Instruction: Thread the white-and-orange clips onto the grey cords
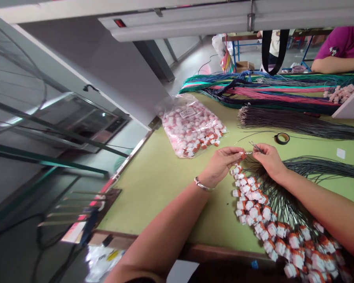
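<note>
Between thumb and fingers, my left hand (223, 162) pinches a small orange and white connector (242, 155). Just to its right, my right hand (268, 158) is closed on several thin dark wires (256, 147), whose bare metal ends point toward the connector. Whether a wire tip sits inside the connector I cannot tell. Below both hands lies a large heap of white and orange connectors (255, 212) fixed to dark wires, running down to the table's front edge. A bundle of dark wires (318, 165) stretches to the right behind my right hand.
A clear bag of connectors (191, 124) lies on the green table (165, 196). A roll of black tape (282, 138) and a grey wire bundle (297, 122) are farther back. Coloured wires (271, 92) cross the far side, where another person's arm (339, 64) rests. A lamp housing (188, 21) hangs above.
</note>
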Demonstrator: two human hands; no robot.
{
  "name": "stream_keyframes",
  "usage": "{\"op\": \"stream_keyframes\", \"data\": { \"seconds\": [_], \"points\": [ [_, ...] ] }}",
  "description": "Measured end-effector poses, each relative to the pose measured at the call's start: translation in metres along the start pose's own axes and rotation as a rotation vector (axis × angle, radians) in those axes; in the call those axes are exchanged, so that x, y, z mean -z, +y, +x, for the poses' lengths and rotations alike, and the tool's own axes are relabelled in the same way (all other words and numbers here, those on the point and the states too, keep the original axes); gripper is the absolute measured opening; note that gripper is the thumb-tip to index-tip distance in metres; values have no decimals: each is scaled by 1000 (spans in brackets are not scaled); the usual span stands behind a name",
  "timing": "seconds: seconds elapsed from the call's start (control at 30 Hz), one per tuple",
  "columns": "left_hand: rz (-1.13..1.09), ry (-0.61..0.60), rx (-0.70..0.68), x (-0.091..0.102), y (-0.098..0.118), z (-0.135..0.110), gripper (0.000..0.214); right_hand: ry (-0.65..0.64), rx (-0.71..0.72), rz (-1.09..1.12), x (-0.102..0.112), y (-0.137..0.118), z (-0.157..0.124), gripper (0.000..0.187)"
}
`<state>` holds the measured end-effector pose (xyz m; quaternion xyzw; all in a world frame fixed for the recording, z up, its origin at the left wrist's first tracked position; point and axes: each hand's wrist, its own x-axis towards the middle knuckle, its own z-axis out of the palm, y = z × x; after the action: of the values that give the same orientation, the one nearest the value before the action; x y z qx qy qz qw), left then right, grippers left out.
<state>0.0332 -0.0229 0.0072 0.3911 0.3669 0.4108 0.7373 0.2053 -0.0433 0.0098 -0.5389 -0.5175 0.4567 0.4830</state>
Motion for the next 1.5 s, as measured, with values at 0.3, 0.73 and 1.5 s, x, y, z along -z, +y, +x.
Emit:
{"op": "stream_keyframes", "data": {
  "seconds": [0.3,0.73,1.5],
  "points": [
    [219,6,0,-5,-2,-2,18,-12,-33,40,0,0,0,13],
    [140,80,-6,-6,-3,-1,24,-30,7,14,-1,-2,-1,13],
    [-102,-69,-62,-3,-1,-1,13,-21,-158,46,-3,-6,-2,15]
  ]
}}
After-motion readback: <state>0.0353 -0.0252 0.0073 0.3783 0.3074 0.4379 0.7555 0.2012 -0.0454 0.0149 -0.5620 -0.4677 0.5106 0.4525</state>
